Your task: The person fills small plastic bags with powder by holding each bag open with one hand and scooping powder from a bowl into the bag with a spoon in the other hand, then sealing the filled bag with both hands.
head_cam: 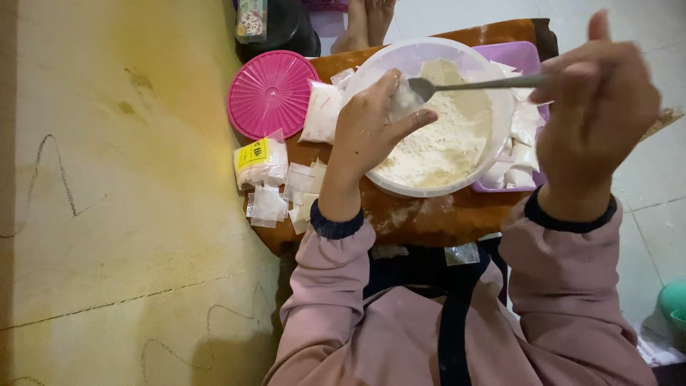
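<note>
Holding a small clear plastic bag (401, 100) open in our left hand (368, 132) over the white bowl of flour (436, 143), we grip a metal spoon (468, 84) in our right hand (597, 100); a tilted spoon could spill powder onto the brown tabletop (429, 214).

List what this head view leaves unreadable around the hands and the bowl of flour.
- Small clear bag: mostly hidden in the left hand.
- Spoon: its handle end vanishes inside the right hand.
- Purple tray: largely behind the white bowl.
- Dark container: cut by the top edge.
</note>
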